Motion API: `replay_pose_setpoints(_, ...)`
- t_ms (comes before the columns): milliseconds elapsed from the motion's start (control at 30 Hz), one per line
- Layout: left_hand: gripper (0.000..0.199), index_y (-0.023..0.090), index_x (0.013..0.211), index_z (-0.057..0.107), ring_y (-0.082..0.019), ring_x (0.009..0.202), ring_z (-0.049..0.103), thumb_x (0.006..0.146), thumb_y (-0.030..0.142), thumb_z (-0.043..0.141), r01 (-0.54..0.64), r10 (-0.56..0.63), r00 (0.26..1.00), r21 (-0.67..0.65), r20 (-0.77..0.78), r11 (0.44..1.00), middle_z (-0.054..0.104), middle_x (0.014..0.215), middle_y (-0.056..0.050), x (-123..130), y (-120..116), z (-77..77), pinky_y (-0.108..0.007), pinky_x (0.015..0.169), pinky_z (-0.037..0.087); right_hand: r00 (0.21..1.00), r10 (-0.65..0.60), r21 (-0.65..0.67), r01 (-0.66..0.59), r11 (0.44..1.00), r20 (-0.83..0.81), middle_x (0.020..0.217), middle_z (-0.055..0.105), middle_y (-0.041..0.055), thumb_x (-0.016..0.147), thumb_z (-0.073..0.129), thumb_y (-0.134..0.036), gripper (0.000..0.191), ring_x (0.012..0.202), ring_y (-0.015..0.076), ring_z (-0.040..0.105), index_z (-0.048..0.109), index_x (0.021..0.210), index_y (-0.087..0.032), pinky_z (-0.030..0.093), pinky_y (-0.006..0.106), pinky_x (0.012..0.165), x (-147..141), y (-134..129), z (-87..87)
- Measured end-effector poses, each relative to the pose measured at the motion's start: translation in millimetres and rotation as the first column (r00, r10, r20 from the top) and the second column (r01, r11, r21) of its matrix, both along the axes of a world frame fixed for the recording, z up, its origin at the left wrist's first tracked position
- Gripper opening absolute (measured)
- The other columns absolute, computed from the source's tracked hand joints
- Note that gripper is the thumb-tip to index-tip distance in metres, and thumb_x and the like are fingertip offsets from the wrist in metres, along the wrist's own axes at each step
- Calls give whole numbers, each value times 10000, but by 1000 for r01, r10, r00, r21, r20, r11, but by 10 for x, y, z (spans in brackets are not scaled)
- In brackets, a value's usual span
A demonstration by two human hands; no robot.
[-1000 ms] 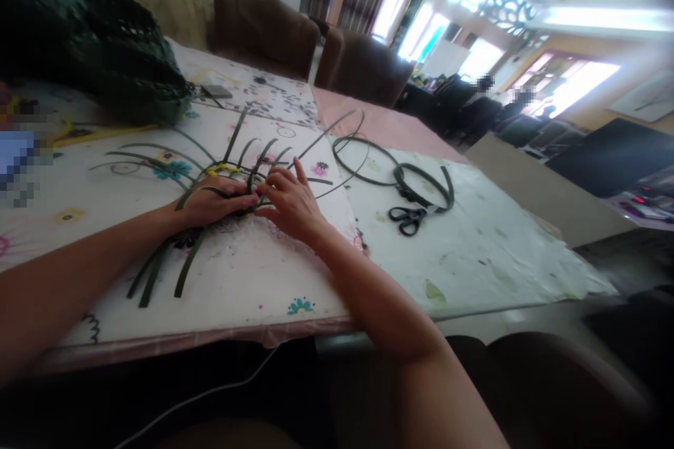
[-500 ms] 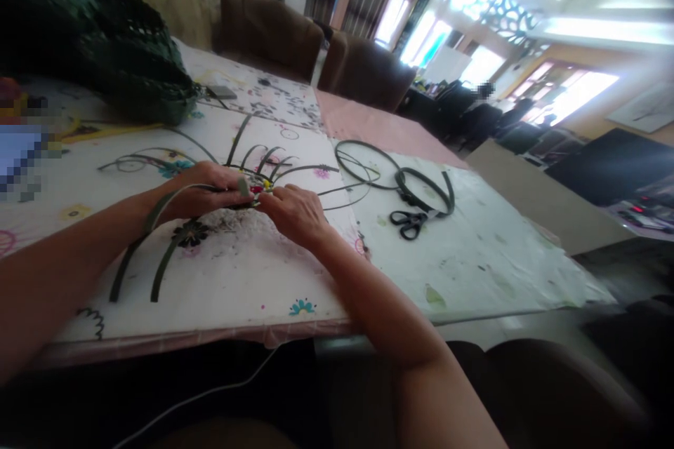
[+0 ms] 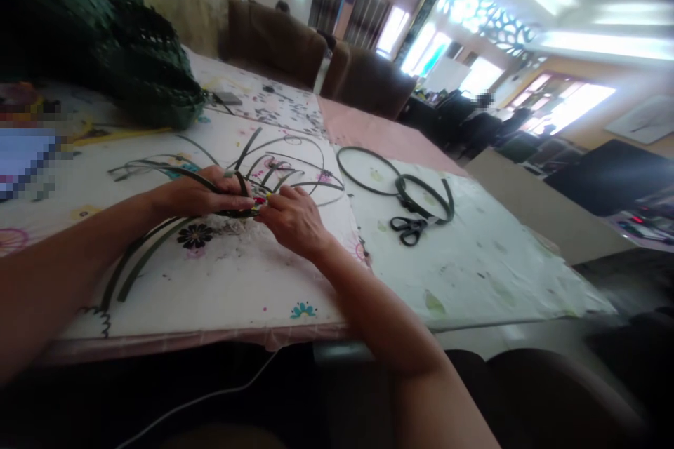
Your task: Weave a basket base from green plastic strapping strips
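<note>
Both hands meet over a small piece of weaving (image 3: 239, 212) made of dark green flat strips. Its strip ends (image 3: 274, 174) fan out behind the fingers, and others curve down past the left wrist. My left hand (image 3: 215, 193) is closed on the weaving, with a strip looped over its fingers. My right hand (image 3: 295, 217) pinches at the right edge of the piece, fingers bent together. Small red and yellow bits (image 3: 259, 200) show between the fingertips; I cannot make out what they are. A thin strand loops out behind the hands.
Right of my hands lie black-handled scissors (image 3: 409, 229), a coil of dark strip (image 3: 426, 198) and a larger hoop (image 3: 368, 170). Dark green woven baskets (image 3: 152, 77) stand at the back left. A tablet-like screen (image 3: 24, 158) lies at the left edge. Brown chairs (image 3: 274, 35) stand beyond the table.
The strip that arched over my left wrist now lies across the back of my left hand. The thin strand has shifted from right of my hands to behind them. Both hands stay together.
</note>
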State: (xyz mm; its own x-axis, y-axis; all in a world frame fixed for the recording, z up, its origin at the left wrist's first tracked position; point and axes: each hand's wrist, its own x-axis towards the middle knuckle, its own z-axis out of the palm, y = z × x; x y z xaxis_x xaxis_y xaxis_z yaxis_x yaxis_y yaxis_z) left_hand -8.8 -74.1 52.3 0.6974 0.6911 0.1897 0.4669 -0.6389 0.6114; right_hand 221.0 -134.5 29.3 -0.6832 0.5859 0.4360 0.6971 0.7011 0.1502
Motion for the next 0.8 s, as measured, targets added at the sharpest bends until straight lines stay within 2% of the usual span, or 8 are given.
replay_pose_setpoints(100, 421, 159, 761, 725, -151, 649, 587, 917, 535, 617, 76, -77, 996, -39, -36, 996, 672, 697, -36, 25, -43, 31, -240, 598, 445, 999, 1, -51, -2, 999, -33, 906, 653, 40, 1076, 526, -278, 279, 846, 163, 507, 740, 913, -205, 316, 313, 696, -15, -6, -15)
replay_pose_setpoints(200, 435, 163, 686, 664, -136, 603, 529, 931, 519, 609, 103, -104, 995, -37, -8, 994, 612, 636, -18, 64, -97, 68, -246, 573, 420, 998, -31, -160, 20, 987, -62, 1004, 661, 25, 1080, 525, -326, 242, 794, 133, 524, 740, 1057, -218, 307, 293, 645, -24, -29, -46)
replay_pose_setpoints(333, 400, 169, 735, 700, -150, 637, 552, 932, 506, 613, 136, -137, 991, -44, -8, 990, 649, 670, -22, 42, -102, 126, -253, 596, 425, 998, -39, -175, 29, 984, -56, 990, 689, 26, 1076, 513, -262, 242, 811, 137, 564, 753, 1068, -235, 315, 295, 640, -16, -16, -79)
replay_pose_setpoints(467, 334, 145, 802, 734, -157, 742, 604, 881, 467, 690, -44, 38, 988, 36, 149, 998, 711, 787, -40, -109, -29, 216, -251, 697, 466, 987, -91, -135, 73, 988, -129, 908, 714, 45, 1051, 533, -215, 265, 845, 165, 589, 763, 917, -207, 373, 296, 738, 72, 117, -88)
replay_pose_setpoints(533, 325, 127, 843, 736, -153, 800, 612, 893, 446, 694, -201, 169, 939, 81, 300, 976, 723, 837, -46, -195, 16, 242, -256, 759, 482, 967, -130, -133, 102, 986, -218, 852, 713, 55, 1039, 562, -234, 280, 828, 170, 599, 752, 840, -184, 396, 295, 776, 162, 207, -78)
replay_pose_setpoints(633, 319, 109, 988, 721, -154, 852, 620, 965, 415, 635, -384, 335, 825, 18, 455, 923, 727, 918, -47, -280, 83, 216, -267, 785, 511, 899, -161, -179, 95, 979, -408, 833, 718, 57, 1012, 600, -228, 254, 817, 164, 633, 755, 820, -168, 432, 268, 777, 330, 322, -34)
replay_pose_setpoints(700, 317, 109, 1096, 698, -147, 836, 606, 956, 390, 657, -436, 377, 803, 22, 462, 900, 710, 970, -36, -293, 122, 166, -253, 741, 516, 831, -170, -213, 64, 975, -529, 813, 719, 49, 990, 616, -212, 231, 814, 161, 654, 759, 815, -164, 453, 252, 765, 438, 370, 11)
replay_pose_setpoints(800, 428, 108, 1232, 674, -139, 860, 578, 949, 430, 683, -490, 385, 818, 168, 426, 855, 662, 1176, -66, -252, 143, 86, -227, 697, 511, 749, -154, -238, -6, 971, -645, 785, 719, 42, 965, 629, -196, 219, 794, 159, 664, 761, 795, -157, 478, 244, 758, 540, 397, 71)
